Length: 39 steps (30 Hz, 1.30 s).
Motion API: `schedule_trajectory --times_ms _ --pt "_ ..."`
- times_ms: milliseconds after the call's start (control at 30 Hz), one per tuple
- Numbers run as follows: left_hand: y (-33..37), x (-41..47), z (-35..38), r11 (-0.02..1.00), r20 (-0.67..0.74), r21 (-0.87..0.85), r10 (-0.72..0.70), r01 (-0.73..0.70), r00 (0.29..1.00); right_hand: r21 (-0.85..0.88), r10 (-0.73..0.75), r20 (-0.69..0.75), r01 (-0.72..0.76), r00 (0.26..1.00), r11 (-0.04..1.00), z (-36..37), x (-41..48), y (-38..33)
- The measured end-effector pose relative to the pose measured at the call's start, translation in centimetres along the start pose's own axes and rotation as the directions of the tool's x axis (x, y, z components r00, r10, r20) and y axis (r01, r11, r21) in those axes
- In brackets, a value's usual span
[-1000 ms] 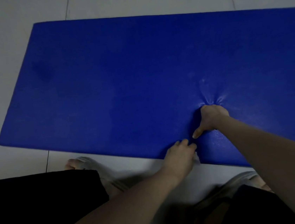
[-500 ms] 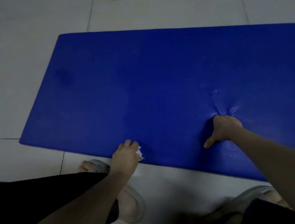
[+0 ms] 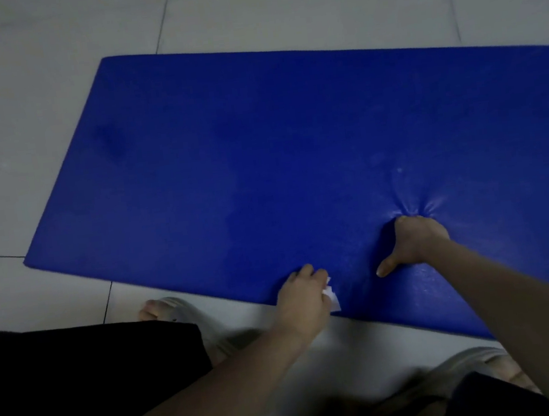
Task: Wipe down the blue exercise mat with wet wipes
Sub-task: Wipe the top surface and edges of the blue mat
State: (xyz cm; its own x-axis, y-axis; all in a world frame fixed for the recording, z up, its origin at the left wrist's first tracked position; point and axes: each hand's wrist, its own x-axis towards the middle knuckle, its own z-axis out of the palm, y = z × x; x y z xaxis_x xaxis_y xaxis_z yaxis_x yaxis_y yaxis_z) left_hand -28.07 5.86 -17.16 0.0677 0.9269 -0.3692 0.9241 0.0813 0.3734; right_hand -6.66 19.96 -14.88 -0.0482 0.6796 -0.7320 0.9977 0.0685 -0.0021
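On mat (image 3: pixel 258 141), left hand (image 3: pixel 302 298) half hiding wipe (image 3: pixel 332 296)

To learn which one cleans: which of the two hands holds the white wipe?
The left hand, at the near edge of the mat; a white wipe sticks out of it. The right hand only presses into the mat, which puckers there.
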Motion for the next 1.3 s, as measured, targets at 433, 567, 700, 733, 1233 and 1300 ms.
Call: schedule_trajectory --times_ms 433,567,700,733,1233,1300 --pt "-10.1 -0.4 -3.9 0.786 -0.067 -0.194 -0.607 0.586 0.792 0.075 0.038 0.011 -0.039 0.999 0.996 0.6 -1.5 0.0" --pt "-10.1 -1.3 -3.3 0.502 0.067 -0.505 -0.789 0.703 0.611 0.138 0.032 0.008 -0.033 0.999 0.99 1.2 -3.5 -1.6" --pt "-9.9 -0.7 -3.0 -0.088 0.365 -0.801 -0.856 0.593 0.367 0.213 -0.079 -0.016 0.08 0.997 0.974 1.4 -5.8 -5.3" --pt "-10.2 -0.1 -3.1 -0.267 0.478 -0.822 -0.804 0.503 0.354 0.224 -0.109 -0.016 0.11 0.994 0.968 1.4 -6.5 -6.3" --pt "-2.1 0.9 -15.7 -0.296 0.373 -0.924 -0.551 0.244 0.746 -0.201 -0.221 -0.504 0.136 0.835 0.97 -0.2 -12.2 -8.0" --pt "-0.2 1.9 -17.7 -0.296 0.365 -0.925 -0.516 0.238 0.775 -0.177 -0.216 -0.598 0.135 0.772 0.975 -3.6 -12.5 -6.1"
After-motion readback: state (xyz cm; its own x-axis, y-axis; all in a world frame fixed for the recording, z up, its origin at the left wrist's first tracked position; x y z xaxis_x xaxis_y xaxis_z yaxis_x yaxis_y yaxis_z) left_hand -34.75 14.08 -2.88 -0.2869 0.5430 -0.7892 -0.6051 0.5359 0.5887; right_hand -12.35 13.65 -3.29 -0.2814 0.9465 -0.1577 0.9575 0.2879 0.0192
